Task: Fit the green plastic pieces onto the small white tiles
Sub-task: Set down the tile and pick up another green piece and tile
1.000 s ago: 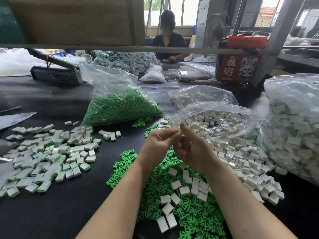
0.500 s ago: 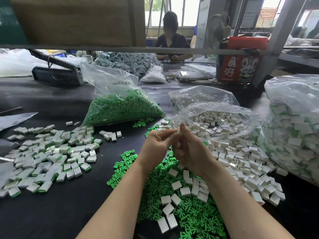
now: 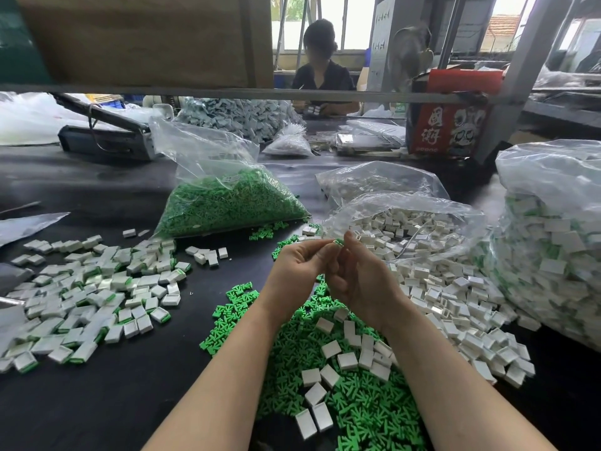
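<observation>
1. The left hand point(image 3: 297, 268) and the right hand point(image 3: 357, 281) meet above the black table point(image 3: 97, 402), fingertips together, and both pinch one small piece point(image 3: 339, 243) held up between them.
2. Only a green edge of that piece shows above the fingertips; whether a white tile lies under it cannot be told, nor which way its long axis runs.
3. Directly below the hands lies a heap of loose green pieces point(image 3: 325, 369), flat, branching and bright, lying at all angles.
4. White tiles point(image 3: 346, 361), small rectangular blocks, lie scattered on top of that heap.
5. To the right, more white tiles point(image 3: 455, 304) spill from an open clear bag point(image 3: 406, 203).
6. To the left lie finished tiles point(image 3: 97, 294), white with green edges.
7. Behind stands a clear bag of green pieces point(image 3: 227, 203).
</observation>
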Demonstrator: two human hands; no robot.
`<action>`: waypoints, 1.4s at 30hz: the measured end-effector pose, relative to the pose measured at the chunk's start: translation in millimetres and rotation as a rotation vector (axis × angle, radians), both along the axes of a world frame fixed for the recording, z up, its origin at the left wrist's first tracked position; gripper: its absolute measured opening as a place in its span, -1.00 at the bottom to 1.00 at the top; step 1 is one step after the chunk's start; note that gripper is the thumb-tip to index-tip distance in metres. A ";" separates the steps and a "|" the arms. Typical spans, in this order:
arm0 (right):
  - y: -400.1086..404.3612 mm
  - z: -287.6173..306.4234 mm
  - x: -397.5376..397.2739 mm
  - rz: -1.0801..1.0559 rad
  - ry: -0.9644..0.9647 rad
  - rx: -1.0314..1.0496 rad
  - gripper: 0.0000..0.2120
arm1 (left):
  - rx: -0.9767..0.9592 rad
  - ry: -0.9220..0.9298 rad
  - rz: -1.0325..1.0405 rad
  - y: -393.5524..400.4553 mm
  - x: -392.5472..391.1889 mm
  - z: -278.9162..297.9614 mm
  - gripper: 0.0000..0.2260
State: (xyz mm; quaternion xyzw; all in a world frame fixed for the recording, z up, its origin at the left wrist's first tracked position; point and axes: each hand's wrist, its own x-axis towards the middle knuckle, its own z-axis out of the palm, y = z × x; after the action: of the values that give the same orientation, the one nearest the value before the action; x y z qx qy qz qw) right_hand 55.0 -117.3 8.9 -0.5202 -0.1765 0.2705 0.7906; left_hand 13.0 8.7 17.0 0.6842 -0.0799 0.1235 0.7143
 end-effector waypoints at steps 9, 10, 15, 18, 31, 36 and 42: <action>0.2 4.4 -1.9 0.026 0.038 0.026 -0.55 | 0.044 0.012 0.027 -0.4 -1.2 5.6 -0.82; 0.1 4.5 -1.9 0.031 0.036 0.038 -0.56 | 0.052 0.019 0.039 -0.9 -0.9 5.8 -0.84; -0.1 3.5 -2.3 0.014 -0.022 0.035 -0.62 | 0.034 0.084 0.080 -4.1 0.3 9.6 -0.82; 0.0 2.9 -2.6 0.005 -0.066 0.029 -0.63 | -0.014 0.121 0.079 -5.5 0.3 11.9 -0.79; 3.6 14.1 -17.4 -0.134 -0.206 -0.118 -0.30 | -0.209 0.215 0.217 -23.8 2.7 13.0 -0.81; 2.8 15.6 -21.1 -0.191 -0.176 -0.121 -0.44 | -0.266 0.229 0.166 -28.3 -1.1 15.8 -0.88; 6.0 14.8 -23.5 -0.230 -0.164 -0.111 -0.45 | -0.276 0.217 0.153 -28.1 -1.2 14.5 -0.83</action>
State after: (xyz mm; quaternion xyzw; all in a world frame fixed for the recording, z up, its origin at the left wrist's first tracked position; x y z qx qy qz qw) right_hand 31.5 -111.2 23.7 -0.6004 -0.1646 0.1441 0.7692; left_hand 11.8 -19.3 31.5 0.5931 0.0675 0.1126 0.7944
